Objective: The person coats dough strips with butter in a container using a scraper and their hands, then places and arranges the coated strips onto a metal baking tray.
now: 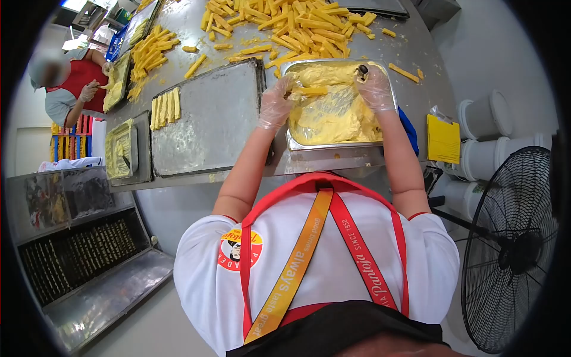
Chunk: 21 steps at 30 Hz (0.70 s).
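Observation:
My left hand (275,106), in a clear plastic glove, is closed on one end of a yellow bread stick (312,91) at the left side of a metal pan (289,134). Pale yellow cream (339,116) is smeared thickly inside that pan, below the stick. Over the pan's right side, my gloved right hand (376,89) grips a tool with a dark handle (362,71); its working end cannot be made out. To the left lies a flat baking tray (208,119) with several cream-coated sticks (165,109) side by side at its upper left.
Plain yellow sticks (303,27) are heaped across the back of the metal table (238,44). A smaller cream container (122,149) stands at the left edge. A co-worker (80,83) handles another tray at far left. A black fan (511,244) stands at right, near white buckets (485,116).

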Each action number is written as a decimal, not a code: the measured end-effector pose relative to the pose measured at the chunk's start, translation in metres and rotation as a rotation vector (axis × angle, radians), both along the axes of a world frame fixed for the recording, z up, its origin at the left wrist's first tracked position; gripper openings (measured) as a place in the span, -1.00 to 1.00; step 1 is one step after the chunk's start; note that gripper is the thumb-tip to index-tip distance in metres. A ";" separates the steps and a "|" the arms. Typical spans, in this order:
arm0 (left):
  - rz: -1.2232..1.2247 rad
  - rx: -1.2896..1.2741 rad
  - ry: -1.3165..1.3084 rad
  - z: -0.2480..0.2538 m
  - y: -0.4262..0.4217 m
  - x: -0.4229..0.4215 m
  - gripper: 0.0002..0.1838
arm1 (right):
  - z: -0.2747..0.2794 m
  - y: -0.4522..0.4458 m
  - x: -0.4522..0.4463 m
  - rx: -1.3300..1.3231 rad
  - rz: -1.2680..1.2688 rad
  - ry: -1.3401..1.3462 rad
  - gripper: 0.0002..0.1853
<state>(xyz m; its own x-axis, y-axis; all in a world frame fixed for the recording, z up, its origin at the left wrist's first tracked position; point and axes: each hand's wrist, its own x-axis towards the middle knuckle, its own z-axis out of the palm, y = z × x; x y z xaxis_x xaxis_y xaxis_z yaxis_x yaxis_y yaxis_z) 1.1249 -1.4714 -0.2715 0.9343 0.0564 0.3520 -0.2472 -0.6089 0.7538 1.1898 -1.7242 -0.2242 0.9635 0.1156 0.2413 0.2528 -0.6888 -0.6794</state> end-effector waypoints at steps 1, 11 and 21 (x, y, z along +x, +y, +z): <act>0.017 0.021 -0.030 -0.002 0.000 0.001 -0.52 | 0.001 0.005 -0.001 -0.010 -0.024 -0.117 -0.74; 0.031 0.135 -0.002 -0.009 -0.004 0.003 -0.47 | -0.022 0.013 -0.003 0.301 -0.024 0.112 -0.74; 0.094 0.058 0.161 0.003 0.003 -0.006 -0.73 | -0.042 0.013 0.004 0.168 0.005 -0.077 -0.79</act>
<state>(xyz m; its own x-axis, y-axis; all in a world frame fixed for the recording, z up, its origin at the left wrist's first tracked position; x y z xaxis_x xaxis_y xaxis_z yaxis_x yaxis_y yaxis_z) 1.1192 -1.4688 -0.2684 0.9704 0.1304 0.2032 -0.0656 -0.6674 0.7418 1.1940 -1.7112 -0.2662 0.9410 0.0726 0.3304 0.3117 -0.5658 -0.7633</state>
